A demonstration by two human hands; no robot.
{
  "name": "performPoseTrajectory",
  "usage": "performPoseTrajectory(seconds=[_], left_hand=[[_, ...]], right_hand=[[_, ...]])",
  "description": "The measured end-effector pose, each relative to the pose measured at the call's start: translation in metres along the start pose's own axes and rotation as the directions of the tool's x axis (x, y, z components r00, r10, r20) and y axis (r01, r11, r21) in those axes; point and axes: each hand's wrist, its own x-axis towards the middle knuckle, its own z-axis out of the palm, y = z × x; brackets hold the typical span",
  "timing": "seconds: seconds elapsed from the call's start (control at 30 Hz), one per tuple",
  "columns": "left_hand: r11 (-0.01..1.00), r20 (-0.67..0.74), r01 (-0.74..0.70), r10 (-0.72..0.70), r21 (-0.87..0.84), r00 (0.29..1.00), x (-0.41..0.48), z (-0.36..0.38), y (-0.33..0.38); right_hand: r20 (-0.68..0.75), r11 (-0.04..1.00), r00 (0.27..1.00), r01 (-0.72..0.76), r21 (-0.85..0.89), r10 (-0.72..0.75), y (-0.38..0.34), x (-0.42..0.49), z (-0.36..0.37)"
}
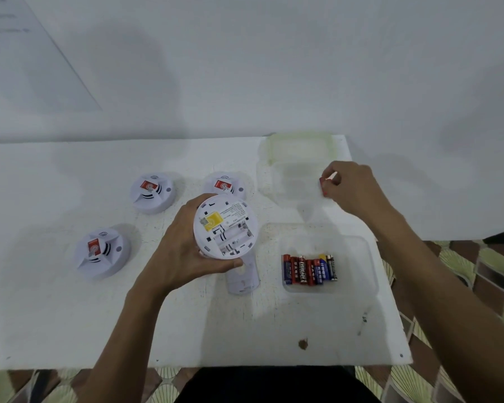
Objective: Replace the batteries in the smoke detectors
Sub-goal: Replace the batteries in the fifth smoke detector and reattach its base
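Observation:
My left hand [175, 254] grips a white round smoke detector [226, 226] turned back side up, its battery bay open and looking empty, with a yellow label beside it. My right hand [349, 184] is raised over a clear empty container [277, 184] at the back right and pinches a small red battery [324, 183] in its fingertips. A second clear container [361, 274] nearer to me holds several red, blue and black batteries [309, 270]. A white battery cover [243, 279] lies on the table under the held detector.
Three more white smoke detectors lie face up on the white table [70, 330]: one at the left [102, 251], one behind it [152, 191], one partly hidden behind the held unit [226, 184]. The table's right edge drops to a patterned floor [483, 274]. A white wall stands behind.

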Motion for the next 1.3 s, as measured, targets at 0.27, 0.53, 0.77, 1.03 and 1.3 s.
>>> performPoseTrajectory(seconds=[0.27,0.53,0.77,1.03,1.3], left_hand=[[0.999,-0.014,0.025,-0.025,0.026,1.0,-0.003,-0.006,-0.004],[0.998,-0.018,0.047,-0.046,0.03,0.999,-0.007,-0.004,-0.01],[0.999,-0.013,0.039,-0.039,0.036,0.999,-0.006,-0.005,-0.01],[1.0,-0.03,0.013,-0.013,0.02,0.999,-0.002,-0.005,-0.005],[0.998,-0.029,0.022,-0.021,0.051,0.999,-0.001,-0.002,-0.003]], right_hand=[[0.146,0.94,0.98,-0.082,-0.331,0.137,-0.001,0.05,0.026],[0.207,0.934,0.971,-0.04,-0.356,0.121,0.001,0.054,0.033],[0.122,0.995,0.991,-0.044,-0.085,0.054,-0.002,0.044,0.024],[-0.044,0.749,0.984,0.158,0.644,-0.171,-0.064,-0.037,-0.001],[-0.007,0.672,0.868,0.389,0.63,-0.497,-0.093,-0.087,0.023]])
